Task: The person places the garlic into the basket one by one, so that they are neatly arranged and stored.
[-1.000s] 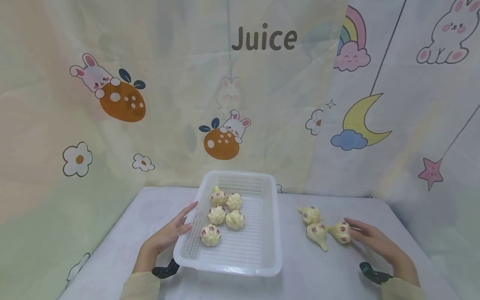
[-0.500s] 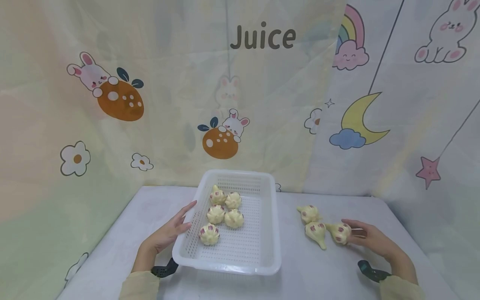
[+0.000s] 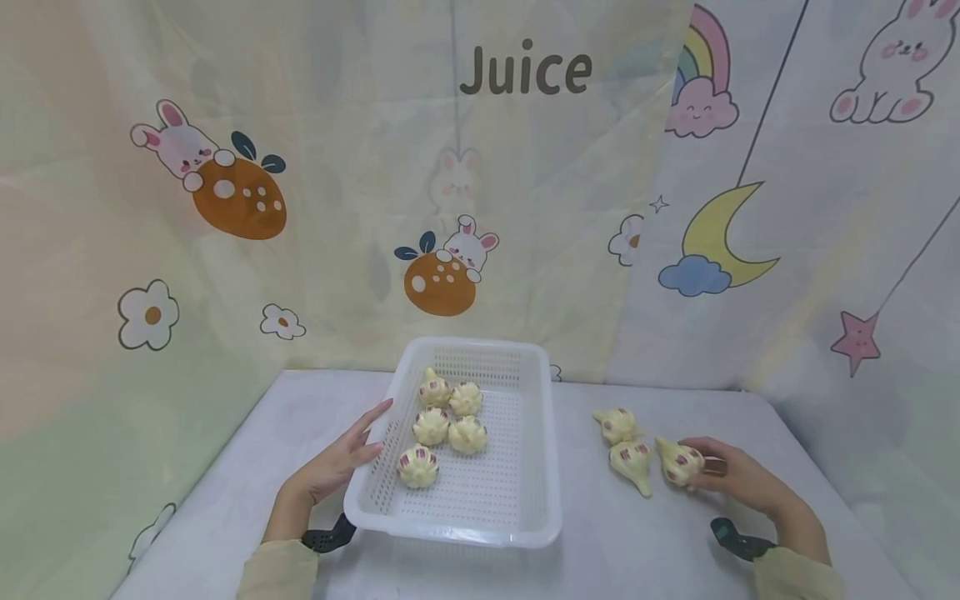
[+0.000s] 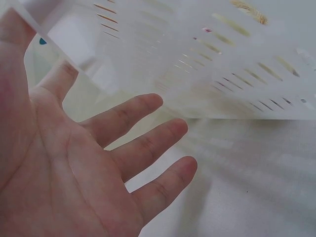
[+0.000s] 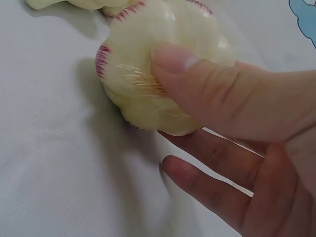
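My right hand (image 3: pixel 750 479) pinches a garlic bulb (image 3: pixel 681 463) at the right of the table, its thumb over the root end in the right wrist view, where the bulb (image 5: pixel 148 74) fills the upper middle. Two more garlic bulbs lie just left of it, one behind (image 3: pixel 618 426) and one in front (image 3: pixel 632 463). My left hand (image 3: pixel 330 467) is at the left rim of a white plastic basket (image 3: pixel 525 467), fingers fairly straight and spread. In the left wrist view the fingers (image 4: pixel 153 148) reach under the basket's slotted wall (image 4: pixel 148 44).
Several garlic bulbs (image 3: pixel 431 426) sit in the left half of the basket. A white cloth (image 3: pixel 600 542) covers the table. Behind it hangs a printed curtain (image 3: pixel 337 167) with cartoon rabbits. A dark strap device (image 3: pixel 738 542) is on the right wrist.
My right hand has closed its grip on the nearest garlic bulb and turned it slightly, so its stem now stands apart from the neighbouring bulb. The left hand and basket stay put.
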Demonstrator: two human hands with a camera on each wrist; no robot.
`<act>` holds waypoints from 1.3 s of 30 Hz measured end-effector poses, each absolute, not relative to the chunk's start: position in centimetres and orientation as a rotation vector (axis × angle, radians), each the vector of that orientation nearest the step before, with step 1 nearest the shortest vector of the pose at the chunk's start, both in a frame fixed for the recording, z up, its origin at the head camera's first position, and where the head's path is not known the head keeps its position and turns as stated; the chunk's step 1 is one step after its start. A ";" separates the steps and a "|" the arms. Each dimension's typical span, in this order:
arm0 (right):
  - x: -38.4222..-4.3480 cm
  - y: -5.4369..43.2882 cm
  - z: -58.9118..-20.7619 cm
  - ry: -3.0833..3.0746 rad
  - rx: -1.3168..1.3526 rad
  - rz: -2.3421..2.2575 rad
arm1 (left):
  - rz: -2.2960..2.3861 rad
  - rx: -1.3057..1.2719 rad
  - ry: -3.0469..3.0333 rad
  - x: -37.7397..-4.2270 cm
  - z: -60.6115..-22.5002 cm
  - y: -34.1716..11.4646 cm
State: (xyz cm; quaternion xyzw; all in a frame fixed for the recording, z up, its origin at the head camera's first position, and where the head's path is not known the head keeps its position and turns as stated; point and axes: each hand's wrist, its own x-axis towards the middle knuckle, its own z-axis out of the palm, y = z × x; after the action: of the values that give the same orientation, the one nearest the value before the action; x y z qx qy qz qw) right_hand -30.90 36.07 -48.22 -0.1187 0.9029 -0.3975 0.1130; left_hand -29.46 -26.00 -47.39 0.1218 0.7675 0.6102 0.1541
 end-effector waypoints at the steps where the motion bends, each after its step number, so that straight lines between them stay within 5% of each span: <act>1: -30.9 36.0 -48.3 2.655 -0.341 -1.167 | 1.748 0.351 2.199 -29.5 -47.4 -26.0; 39: -30.1 32.5 -43.7 3.002 -0.082 -1.046 | 1.726 0.380 2.194 -29.4 -47.2 -26.1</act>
State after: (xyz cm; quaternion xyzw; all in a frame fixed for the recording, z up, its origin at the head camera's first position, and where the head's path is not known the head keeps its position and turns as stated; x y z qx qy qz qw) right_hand -30.05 32.47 -43.66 -0.0258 0.9438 -0.3288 -0.0190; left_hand -29.40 -26.13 -47.20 0.1331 0.7686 0.6045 0.1614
